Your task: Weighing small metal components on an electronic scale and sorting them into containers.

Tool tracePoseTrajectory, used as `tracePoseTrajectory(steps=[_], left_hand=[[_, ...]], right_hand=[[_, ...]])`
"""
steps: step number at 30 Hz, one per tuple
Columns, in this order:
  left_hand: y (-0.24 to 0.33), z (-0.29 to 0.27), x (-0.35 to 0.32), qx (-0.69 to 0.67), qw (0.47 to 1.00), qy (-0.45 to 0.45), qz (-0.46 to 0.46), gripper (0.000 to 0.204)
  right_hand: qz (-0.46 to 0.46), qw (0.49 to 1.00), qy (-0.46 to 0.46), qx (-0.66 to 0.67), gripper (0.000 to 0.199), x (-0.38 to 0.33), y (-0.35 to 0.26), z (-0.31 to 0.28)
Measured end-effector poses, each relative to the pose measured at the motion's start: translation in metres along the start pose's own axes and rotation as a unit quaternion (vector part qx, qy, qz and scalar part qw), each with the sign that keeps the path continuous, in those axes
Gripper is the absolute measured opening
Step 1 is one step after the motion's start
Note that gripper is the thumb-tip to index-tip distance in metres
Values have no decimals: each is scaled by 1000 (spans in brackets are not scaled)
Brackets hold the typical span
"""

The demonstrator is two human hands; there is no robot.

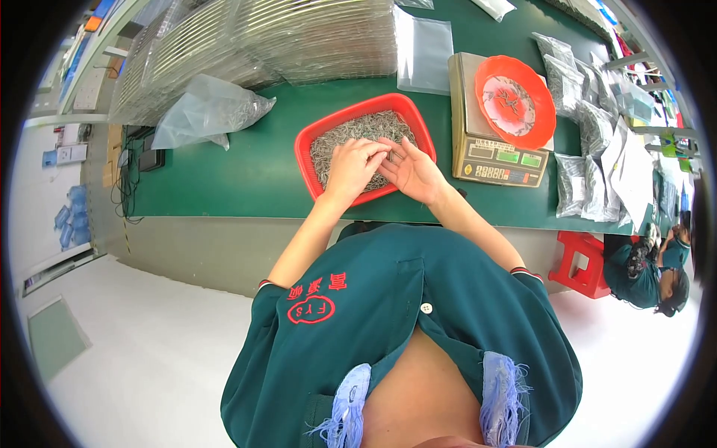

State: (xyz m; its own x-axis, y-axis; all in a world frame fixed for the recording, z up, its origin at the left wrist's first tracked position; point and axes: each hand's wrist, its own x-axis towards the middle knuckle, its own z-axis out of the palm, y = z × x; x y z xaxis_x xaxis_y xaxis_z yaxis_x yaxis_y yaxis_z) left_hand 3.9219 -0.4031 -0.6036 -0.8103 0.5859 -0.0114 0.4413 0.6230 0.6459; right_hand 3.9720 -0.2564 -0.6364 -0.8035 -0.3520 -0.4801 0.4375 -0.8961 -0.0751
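Note:
A red plastic basket (305,160) full of small, thin silver metal pieces (373,127) stands on the table in front of me. Both my hands are over its near half. My left hand (352,169) is closed, its fingertips together against the fingers of my right hand; whatever they pinch is too small to make out. Palm turned up, my right hand (415,173) has its fingers stretched and slightly apart. To the right, a red dish (543,112) with a few metal pieces in its pale middle rests on a weighing scale (497,163).
Stacks of clear plastic trays (314,45) fill the back left, beside a bag of metal pieces (213,108). Flat clear bags (424,56) lie behind the basket. Several filled bags (571,183) line the right side of the green table (246,175). Another person (642,272) sits near a red stool (579,261).

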Motion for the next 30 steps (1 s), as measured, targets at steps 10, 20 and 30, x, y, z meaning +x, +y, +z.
tracePoseTrajectory(steps=[10,20,30], left_hand=[[6,4,2,51,997,46,23,15],[-37,17,3,-188,967,98,-140,15],[-46,24,-3,-14,995,37,-94,13]], right_hand=[[-1,999,-34,-4,49,-3,-3,1],[-23,999,-34,-4,52,-15,-13,5],[-54,998,-37,23,50,-20,-25,3]])
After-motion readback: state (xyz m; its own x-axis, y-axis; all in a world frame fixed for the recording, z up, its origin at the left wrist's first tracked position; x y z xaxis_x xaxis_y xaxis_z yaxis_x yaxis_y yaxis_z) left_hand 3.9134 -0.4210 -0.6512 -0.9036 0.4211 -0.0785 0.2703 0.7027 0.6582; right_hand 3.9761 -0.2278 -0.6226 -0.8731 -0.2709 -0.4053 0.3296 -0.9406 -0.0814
